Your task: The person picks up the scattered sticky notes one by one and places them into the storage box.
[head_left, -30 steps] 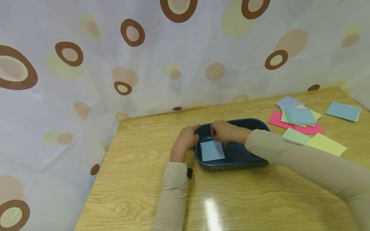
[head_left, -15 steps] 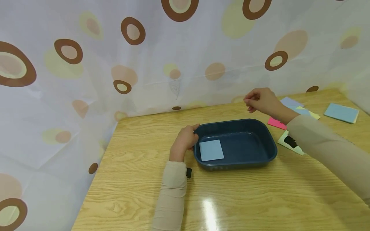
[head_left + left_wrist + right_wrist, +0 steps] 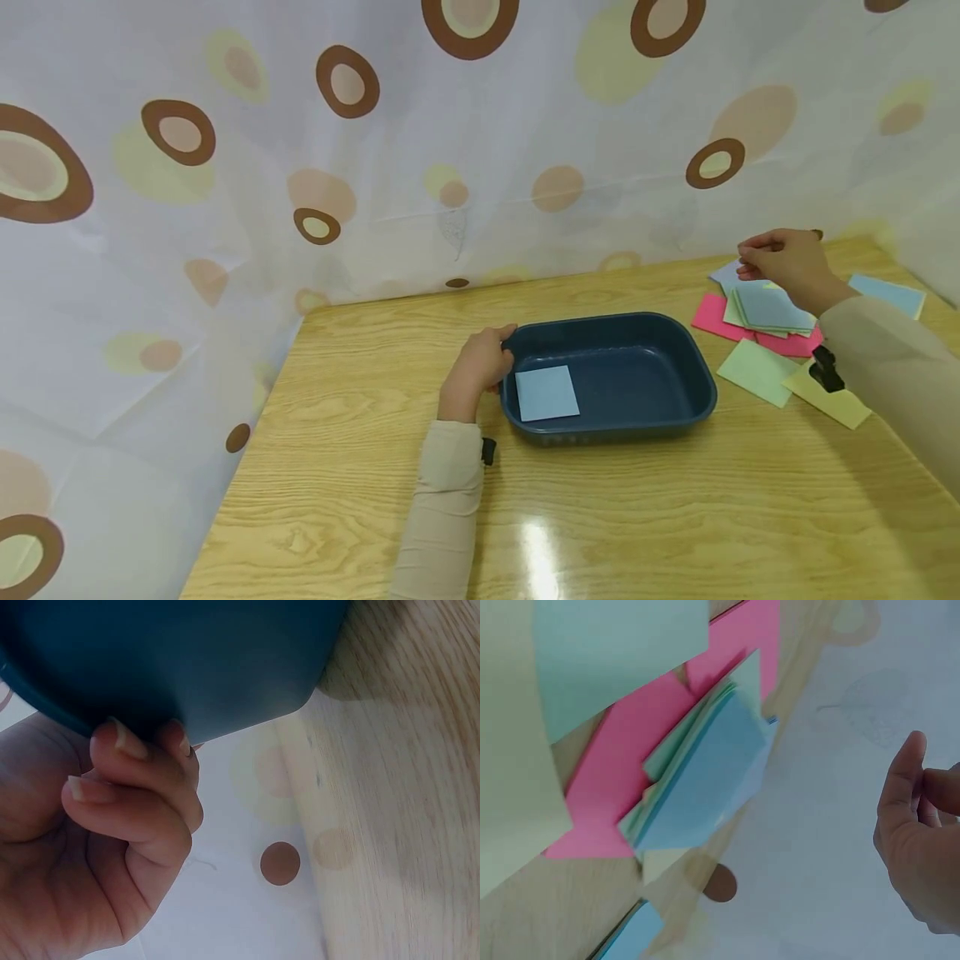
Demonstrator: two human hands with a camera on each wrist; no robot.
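Note:
A dark blue plastic tray point(image 3: 637, 387) stands on the wooden table, with one light blue square of paper point(image 3: 547, 393) lying flat in its left end. My left hand point(image 3: 477, 367) grips the tray's left rim; the left wrist view shows bent fingers point(image 3: 142, 802) against its outer wall. Over the pile of coloured paper squares at the right, my right hand point(image 3: 787, 260) hovers with loosely bent fingers and nothing visible in them. The pile has light blue squares point(image 3: 772, 307) on top and pink ones point(image 3: 716, 317) beneath. In the right wrist view the right hand point(image 3: 922, 832) is apart from the paper.
Nearer than the pile lie a pale green square point(image 3: 757, 371) and a yellow square point(image 3: 828, 400), partly behind the right sleeve. A separate light blue stack point(image 3: 888, 293) lies at the far right. A white patterned curtain point(image 3: 420, 150) hangs along the table's back edge.
My right hand has left the inside of the tray and moved right, over the paper pile. The left hand stays on the rim, and the blue square remains in the tray.

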